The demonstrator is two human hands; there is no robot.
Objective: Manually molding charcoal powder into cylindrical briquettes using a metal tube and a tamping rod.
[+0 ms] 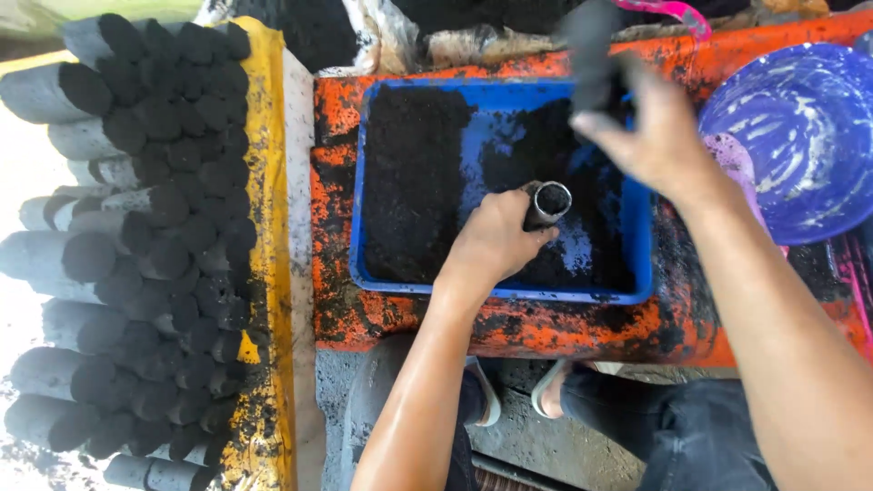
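An orange bench (546, 332), dirty with black smears, stands on a grey floor (518, 436). On the bench sits a blue tray (509, 91) with black soil (414, 173) inside. The soil lies thick on the tray's left side and thinner on the right, where blue shows through.

The left hand (491, 241) is over the tray, near its front edge. Its fingers are curled tight around a small grey tube (548, 202). The tube stands tilted, with its open top facing up. Dark soil shows inside the top.

The right hand (650, 136) is up higher, over the back right part of the tray. Its fingers wrap around a dark lump (591, 55). The lump is blurry, so I cannot tell just what it is. It is above the tube and not touching it.

To the left of the bench there is a yellow board (264, 182). Beside it many filled tubes (145, 227) lie stacked on their sides, with their dark round ends facing the bench.

To the right of the tray sits a blue bowl (800, 136) with white streaks. A pink strip (664, 11) shows at the top.

Below the bench you can see the person's knees (673, 427) in dark pants and two sandals (514, 391).
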